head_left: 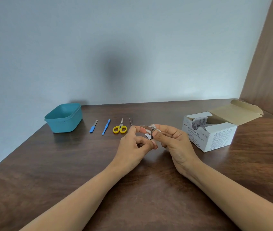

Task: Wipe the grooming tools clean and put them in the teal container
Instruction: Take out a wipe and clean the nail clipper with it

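Both hands meet above the middle of the table around a small metal nail clipper [146, 128]. My left hand [133, 145] pinches its lever end. With thumb and fingers my right hand [172, 140] grips its other end together with a white swab [149, 135]. On the table behind them lie, from left to right, a blue nail file [93, 126], a blue cuticle tool [106, 127], yellow-handled scissors [120, 127] and metal tweezers [131, 121]. The teal container [60, 125] stands at the far left with nothing in it.
An open white box of alcohol swabs [214, 135] stands to the right of my hands, its lid flap folded back. A wall runs along the table's far edge and a brown panel closes the right side.
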Tool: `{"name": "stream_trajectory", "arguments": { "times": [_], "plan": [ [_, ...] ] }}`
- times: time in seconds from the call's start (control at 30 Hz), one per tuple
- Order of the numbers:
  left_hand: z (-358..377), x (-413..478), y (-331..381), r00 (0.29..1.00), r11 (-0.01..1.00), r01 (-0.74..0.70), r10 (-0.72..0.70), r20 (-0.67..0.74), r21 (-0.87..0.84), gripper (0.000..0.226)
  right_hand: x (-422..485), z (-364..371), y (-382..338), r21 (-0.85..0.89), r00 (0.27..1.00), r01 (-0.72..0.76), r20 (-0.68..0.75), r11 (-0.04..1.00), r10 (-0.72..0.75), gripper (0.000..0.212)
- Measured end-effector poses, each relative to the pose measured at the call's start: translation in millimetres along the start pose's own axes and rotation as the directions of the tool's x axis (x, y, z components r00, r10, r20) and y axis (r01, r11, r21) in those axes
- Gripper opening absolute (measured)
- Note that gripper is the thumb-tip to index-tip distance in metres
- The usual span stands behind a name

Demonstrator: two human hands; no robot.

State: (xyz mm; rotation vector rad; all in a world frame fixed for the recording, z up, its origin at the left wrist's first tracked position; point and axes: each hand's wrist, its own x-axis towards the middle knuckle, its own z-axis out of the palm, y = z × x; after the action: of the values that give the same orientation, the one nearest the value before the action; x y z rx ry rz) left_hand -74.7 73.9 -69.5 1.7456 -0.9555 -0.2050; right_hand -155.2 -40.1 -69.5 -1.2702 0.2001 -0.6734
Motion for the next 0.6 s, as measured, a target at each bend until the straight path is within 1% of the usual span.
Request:
{"name": "stream_trajectory", "arguments": {
  "times": [0.1, 0.17, 0.23, 0.3, 0.4, 0.47, 0.6],
  "plan": [
    [0.1, -0.3, -0.4, 1.000, 1.000, -0.005, 0.005, -0.010, 0.014, 0.030, 2.3, -2.3, 1.6, 0.004, 0.999, -0.015, -0.028, 1.000, 0.015, 0.017],
    [0.1, 0.0, -0.5, 1.000, 0.999, -0.017, 0.017, -0.017, 0.031, 0.024, 3.5, -3.9, 4.0, -0.050, 1.000, -0.026, -0.003, 0.998, 0.026, 0.016],
    [0.2, -0.2, -0.4, 0.999, 0.999, -0.031, 0.031, -0.010, 0.028, 0.028, 3.4, -4.3, 5.8, -0.110, 0.999, -0.019, 0.048, 0.994, 0.025, 0.020],
    [-0.1, 0.5, -1.6, 0.999, 0.998, -0.037, 0.037, -0.005, 0.042, 0.034, 3.4, -4.4, 7.1, -0.133, 0.997, 0.001, 0.081, 0.991, 0.010, 0.021],
    [-0.5, 2.0, -4.5, 0.999, 0.996, -0.044, 0.046, -0.022, 0.080, 0.031, 3.4, -3.5, 6.8, -0.136, 0.997, 0.024, 0.074, 0.990, -0.014, 0.017],
    [0.1, 1.8, -3.3, 0.998, 0.997, -0.053, 0.055, -0.031, 0.059, 0.028, 3.6, -2.8, 7.5, -0.129, 0.998, 0.032, 0.066, 0.991, -0.024, 0.014],
    [1.4, 1.0, -2.1, 0.998, 0.998, -0.052, 0.053, -0.022, 0.031, 0.035, 3.7, -0.9, 8.3, -0.148, 0.996, 0.063, 0.076, 0.987, -0.052, 0.016]
  ]
}}
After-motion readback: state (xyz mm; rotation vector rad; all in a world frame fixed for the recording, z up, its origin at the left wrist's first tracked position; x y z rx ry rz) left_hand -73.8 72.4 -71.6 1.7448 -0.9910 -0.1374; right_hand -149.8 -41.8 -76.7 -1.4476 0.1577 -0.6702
